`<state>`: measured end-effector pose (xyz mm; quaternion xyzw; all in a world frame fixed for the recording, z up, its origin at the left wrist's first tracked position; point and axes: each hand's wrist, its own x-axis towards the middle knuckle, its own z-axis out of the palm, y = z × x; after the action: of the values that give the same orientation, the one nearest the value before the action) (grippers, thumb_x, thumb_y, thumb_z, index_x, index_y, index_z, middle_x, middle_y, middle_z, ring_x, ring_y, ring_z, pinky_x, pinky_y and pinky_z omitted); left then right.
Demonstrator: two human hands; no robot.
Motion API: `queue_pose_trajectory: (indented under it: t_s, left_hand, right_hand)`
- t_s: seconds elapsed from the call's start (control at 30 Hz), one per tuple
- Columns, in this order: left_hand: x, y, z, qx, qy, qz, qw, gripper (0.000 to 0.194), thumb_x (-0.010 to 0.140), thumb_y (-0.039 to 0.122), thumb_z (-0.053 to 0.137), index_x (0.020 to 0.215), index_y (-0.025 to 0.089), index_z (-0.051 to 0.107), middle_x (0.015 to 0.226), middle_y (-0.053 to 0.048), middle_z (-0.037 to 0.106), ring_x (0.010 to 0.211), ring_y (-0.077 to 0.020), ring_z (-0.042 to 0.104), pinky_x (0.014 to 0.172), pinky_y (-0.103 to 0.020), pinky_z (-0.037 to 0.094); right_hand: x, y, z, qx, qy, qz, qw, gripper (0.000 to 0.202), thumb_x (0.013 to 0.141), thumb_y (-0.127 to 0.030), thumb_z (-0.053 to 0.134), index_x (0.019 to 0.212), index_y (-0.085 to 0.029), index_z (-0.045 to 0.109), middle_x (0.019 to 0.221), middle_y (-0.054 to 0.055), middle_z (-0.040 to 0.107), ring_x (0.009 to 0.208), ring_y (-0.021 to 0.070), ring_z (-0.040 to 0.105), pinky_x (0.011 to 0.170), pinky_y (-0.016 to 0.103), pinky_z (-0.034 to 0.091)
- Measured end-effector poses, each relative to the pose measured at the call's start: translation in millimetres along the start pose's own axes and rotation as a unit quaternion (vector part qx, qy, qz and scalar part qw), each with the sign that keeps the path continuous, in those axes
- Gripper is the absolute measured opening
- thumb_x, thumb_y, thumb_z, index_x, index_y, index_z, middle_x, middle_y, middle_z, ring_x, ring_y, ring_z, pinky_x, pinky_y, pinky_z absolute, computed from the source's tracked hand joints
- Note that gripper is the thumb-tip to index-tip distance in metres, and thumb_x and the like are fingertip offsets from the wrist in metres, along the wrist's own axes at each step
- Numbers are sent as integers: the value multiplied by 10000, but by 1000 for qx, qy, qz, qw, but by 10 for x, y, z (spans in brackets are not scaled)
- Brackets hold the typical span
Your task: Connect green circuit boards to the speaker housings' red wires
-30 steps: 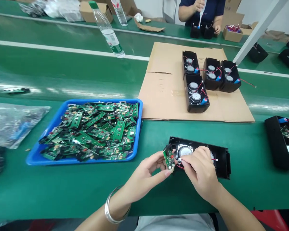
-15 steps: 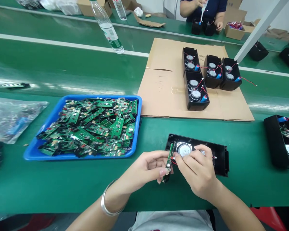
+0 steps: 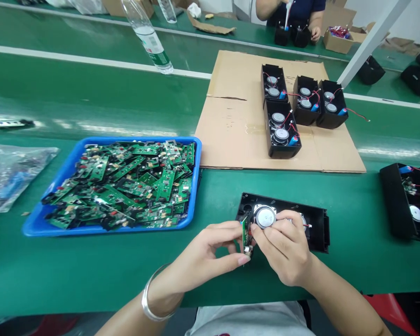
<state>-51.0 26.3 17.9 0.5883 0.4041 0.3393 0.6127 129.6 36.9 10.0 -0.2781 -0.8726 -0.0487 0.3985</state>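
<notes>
Status of the left hand [image 3: 208, 249]?

Closed. Thumb and fingers grip a narrow green circuit board [image 3: 245, 232], turned nearly edge-on to the viewer.

And the right hand [image 3: 289, 249]?

Fingertips are bunched against the board's right side. Whether they pinch anything cannot be told; the fingers cover that point.

Which parts adjoin the grip?

A shallow black rectangular plastic housing [image 3: 318, 233] lies just beyond the board and partly behind the right hand. A round white-faced speaker [image 3: 265, 217] sits in it, just beside the right fingertips.

And farther out?

Left of the grip: a blue rectangular plastic tray [image 3: 195, 186], heaped with green circuit boards [image 3: 165, 184]. Beyond the grip: a flat brown cardboard sheet [image 3: 227, 135], bearing four open black boxes [image 3: 284, 152]. Well right of the grip: another open black box [image 3: 396, 205].
</notes>
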Motion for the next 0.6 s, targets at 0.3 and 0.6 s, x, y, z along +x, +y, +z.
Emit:
queue_pose_trajectory:
  t_s: [0.3,0.6]
  left_hand:
    - [-174,-15,87,22,90,-38,995,214,701,151,636,908,197,603,827,-26,675,726,-153,638,638,-233,533]
    - [-202,-110,193,84,-44,-158,983,210,715,197,630,920,240,637,954,-18,711,888,-193,658,777,-291,523]
  right_hand:
    - [-61,167,-328,95,-46,99,989,161,936,-186,490,1060,-150,586,883,57,678,806,173,574,792,381,449]
    - [-376,388,-559,78,-211,218,950,159,904,-87,505,924,-164,643,857,46,656,788,174,507,700,296,449]
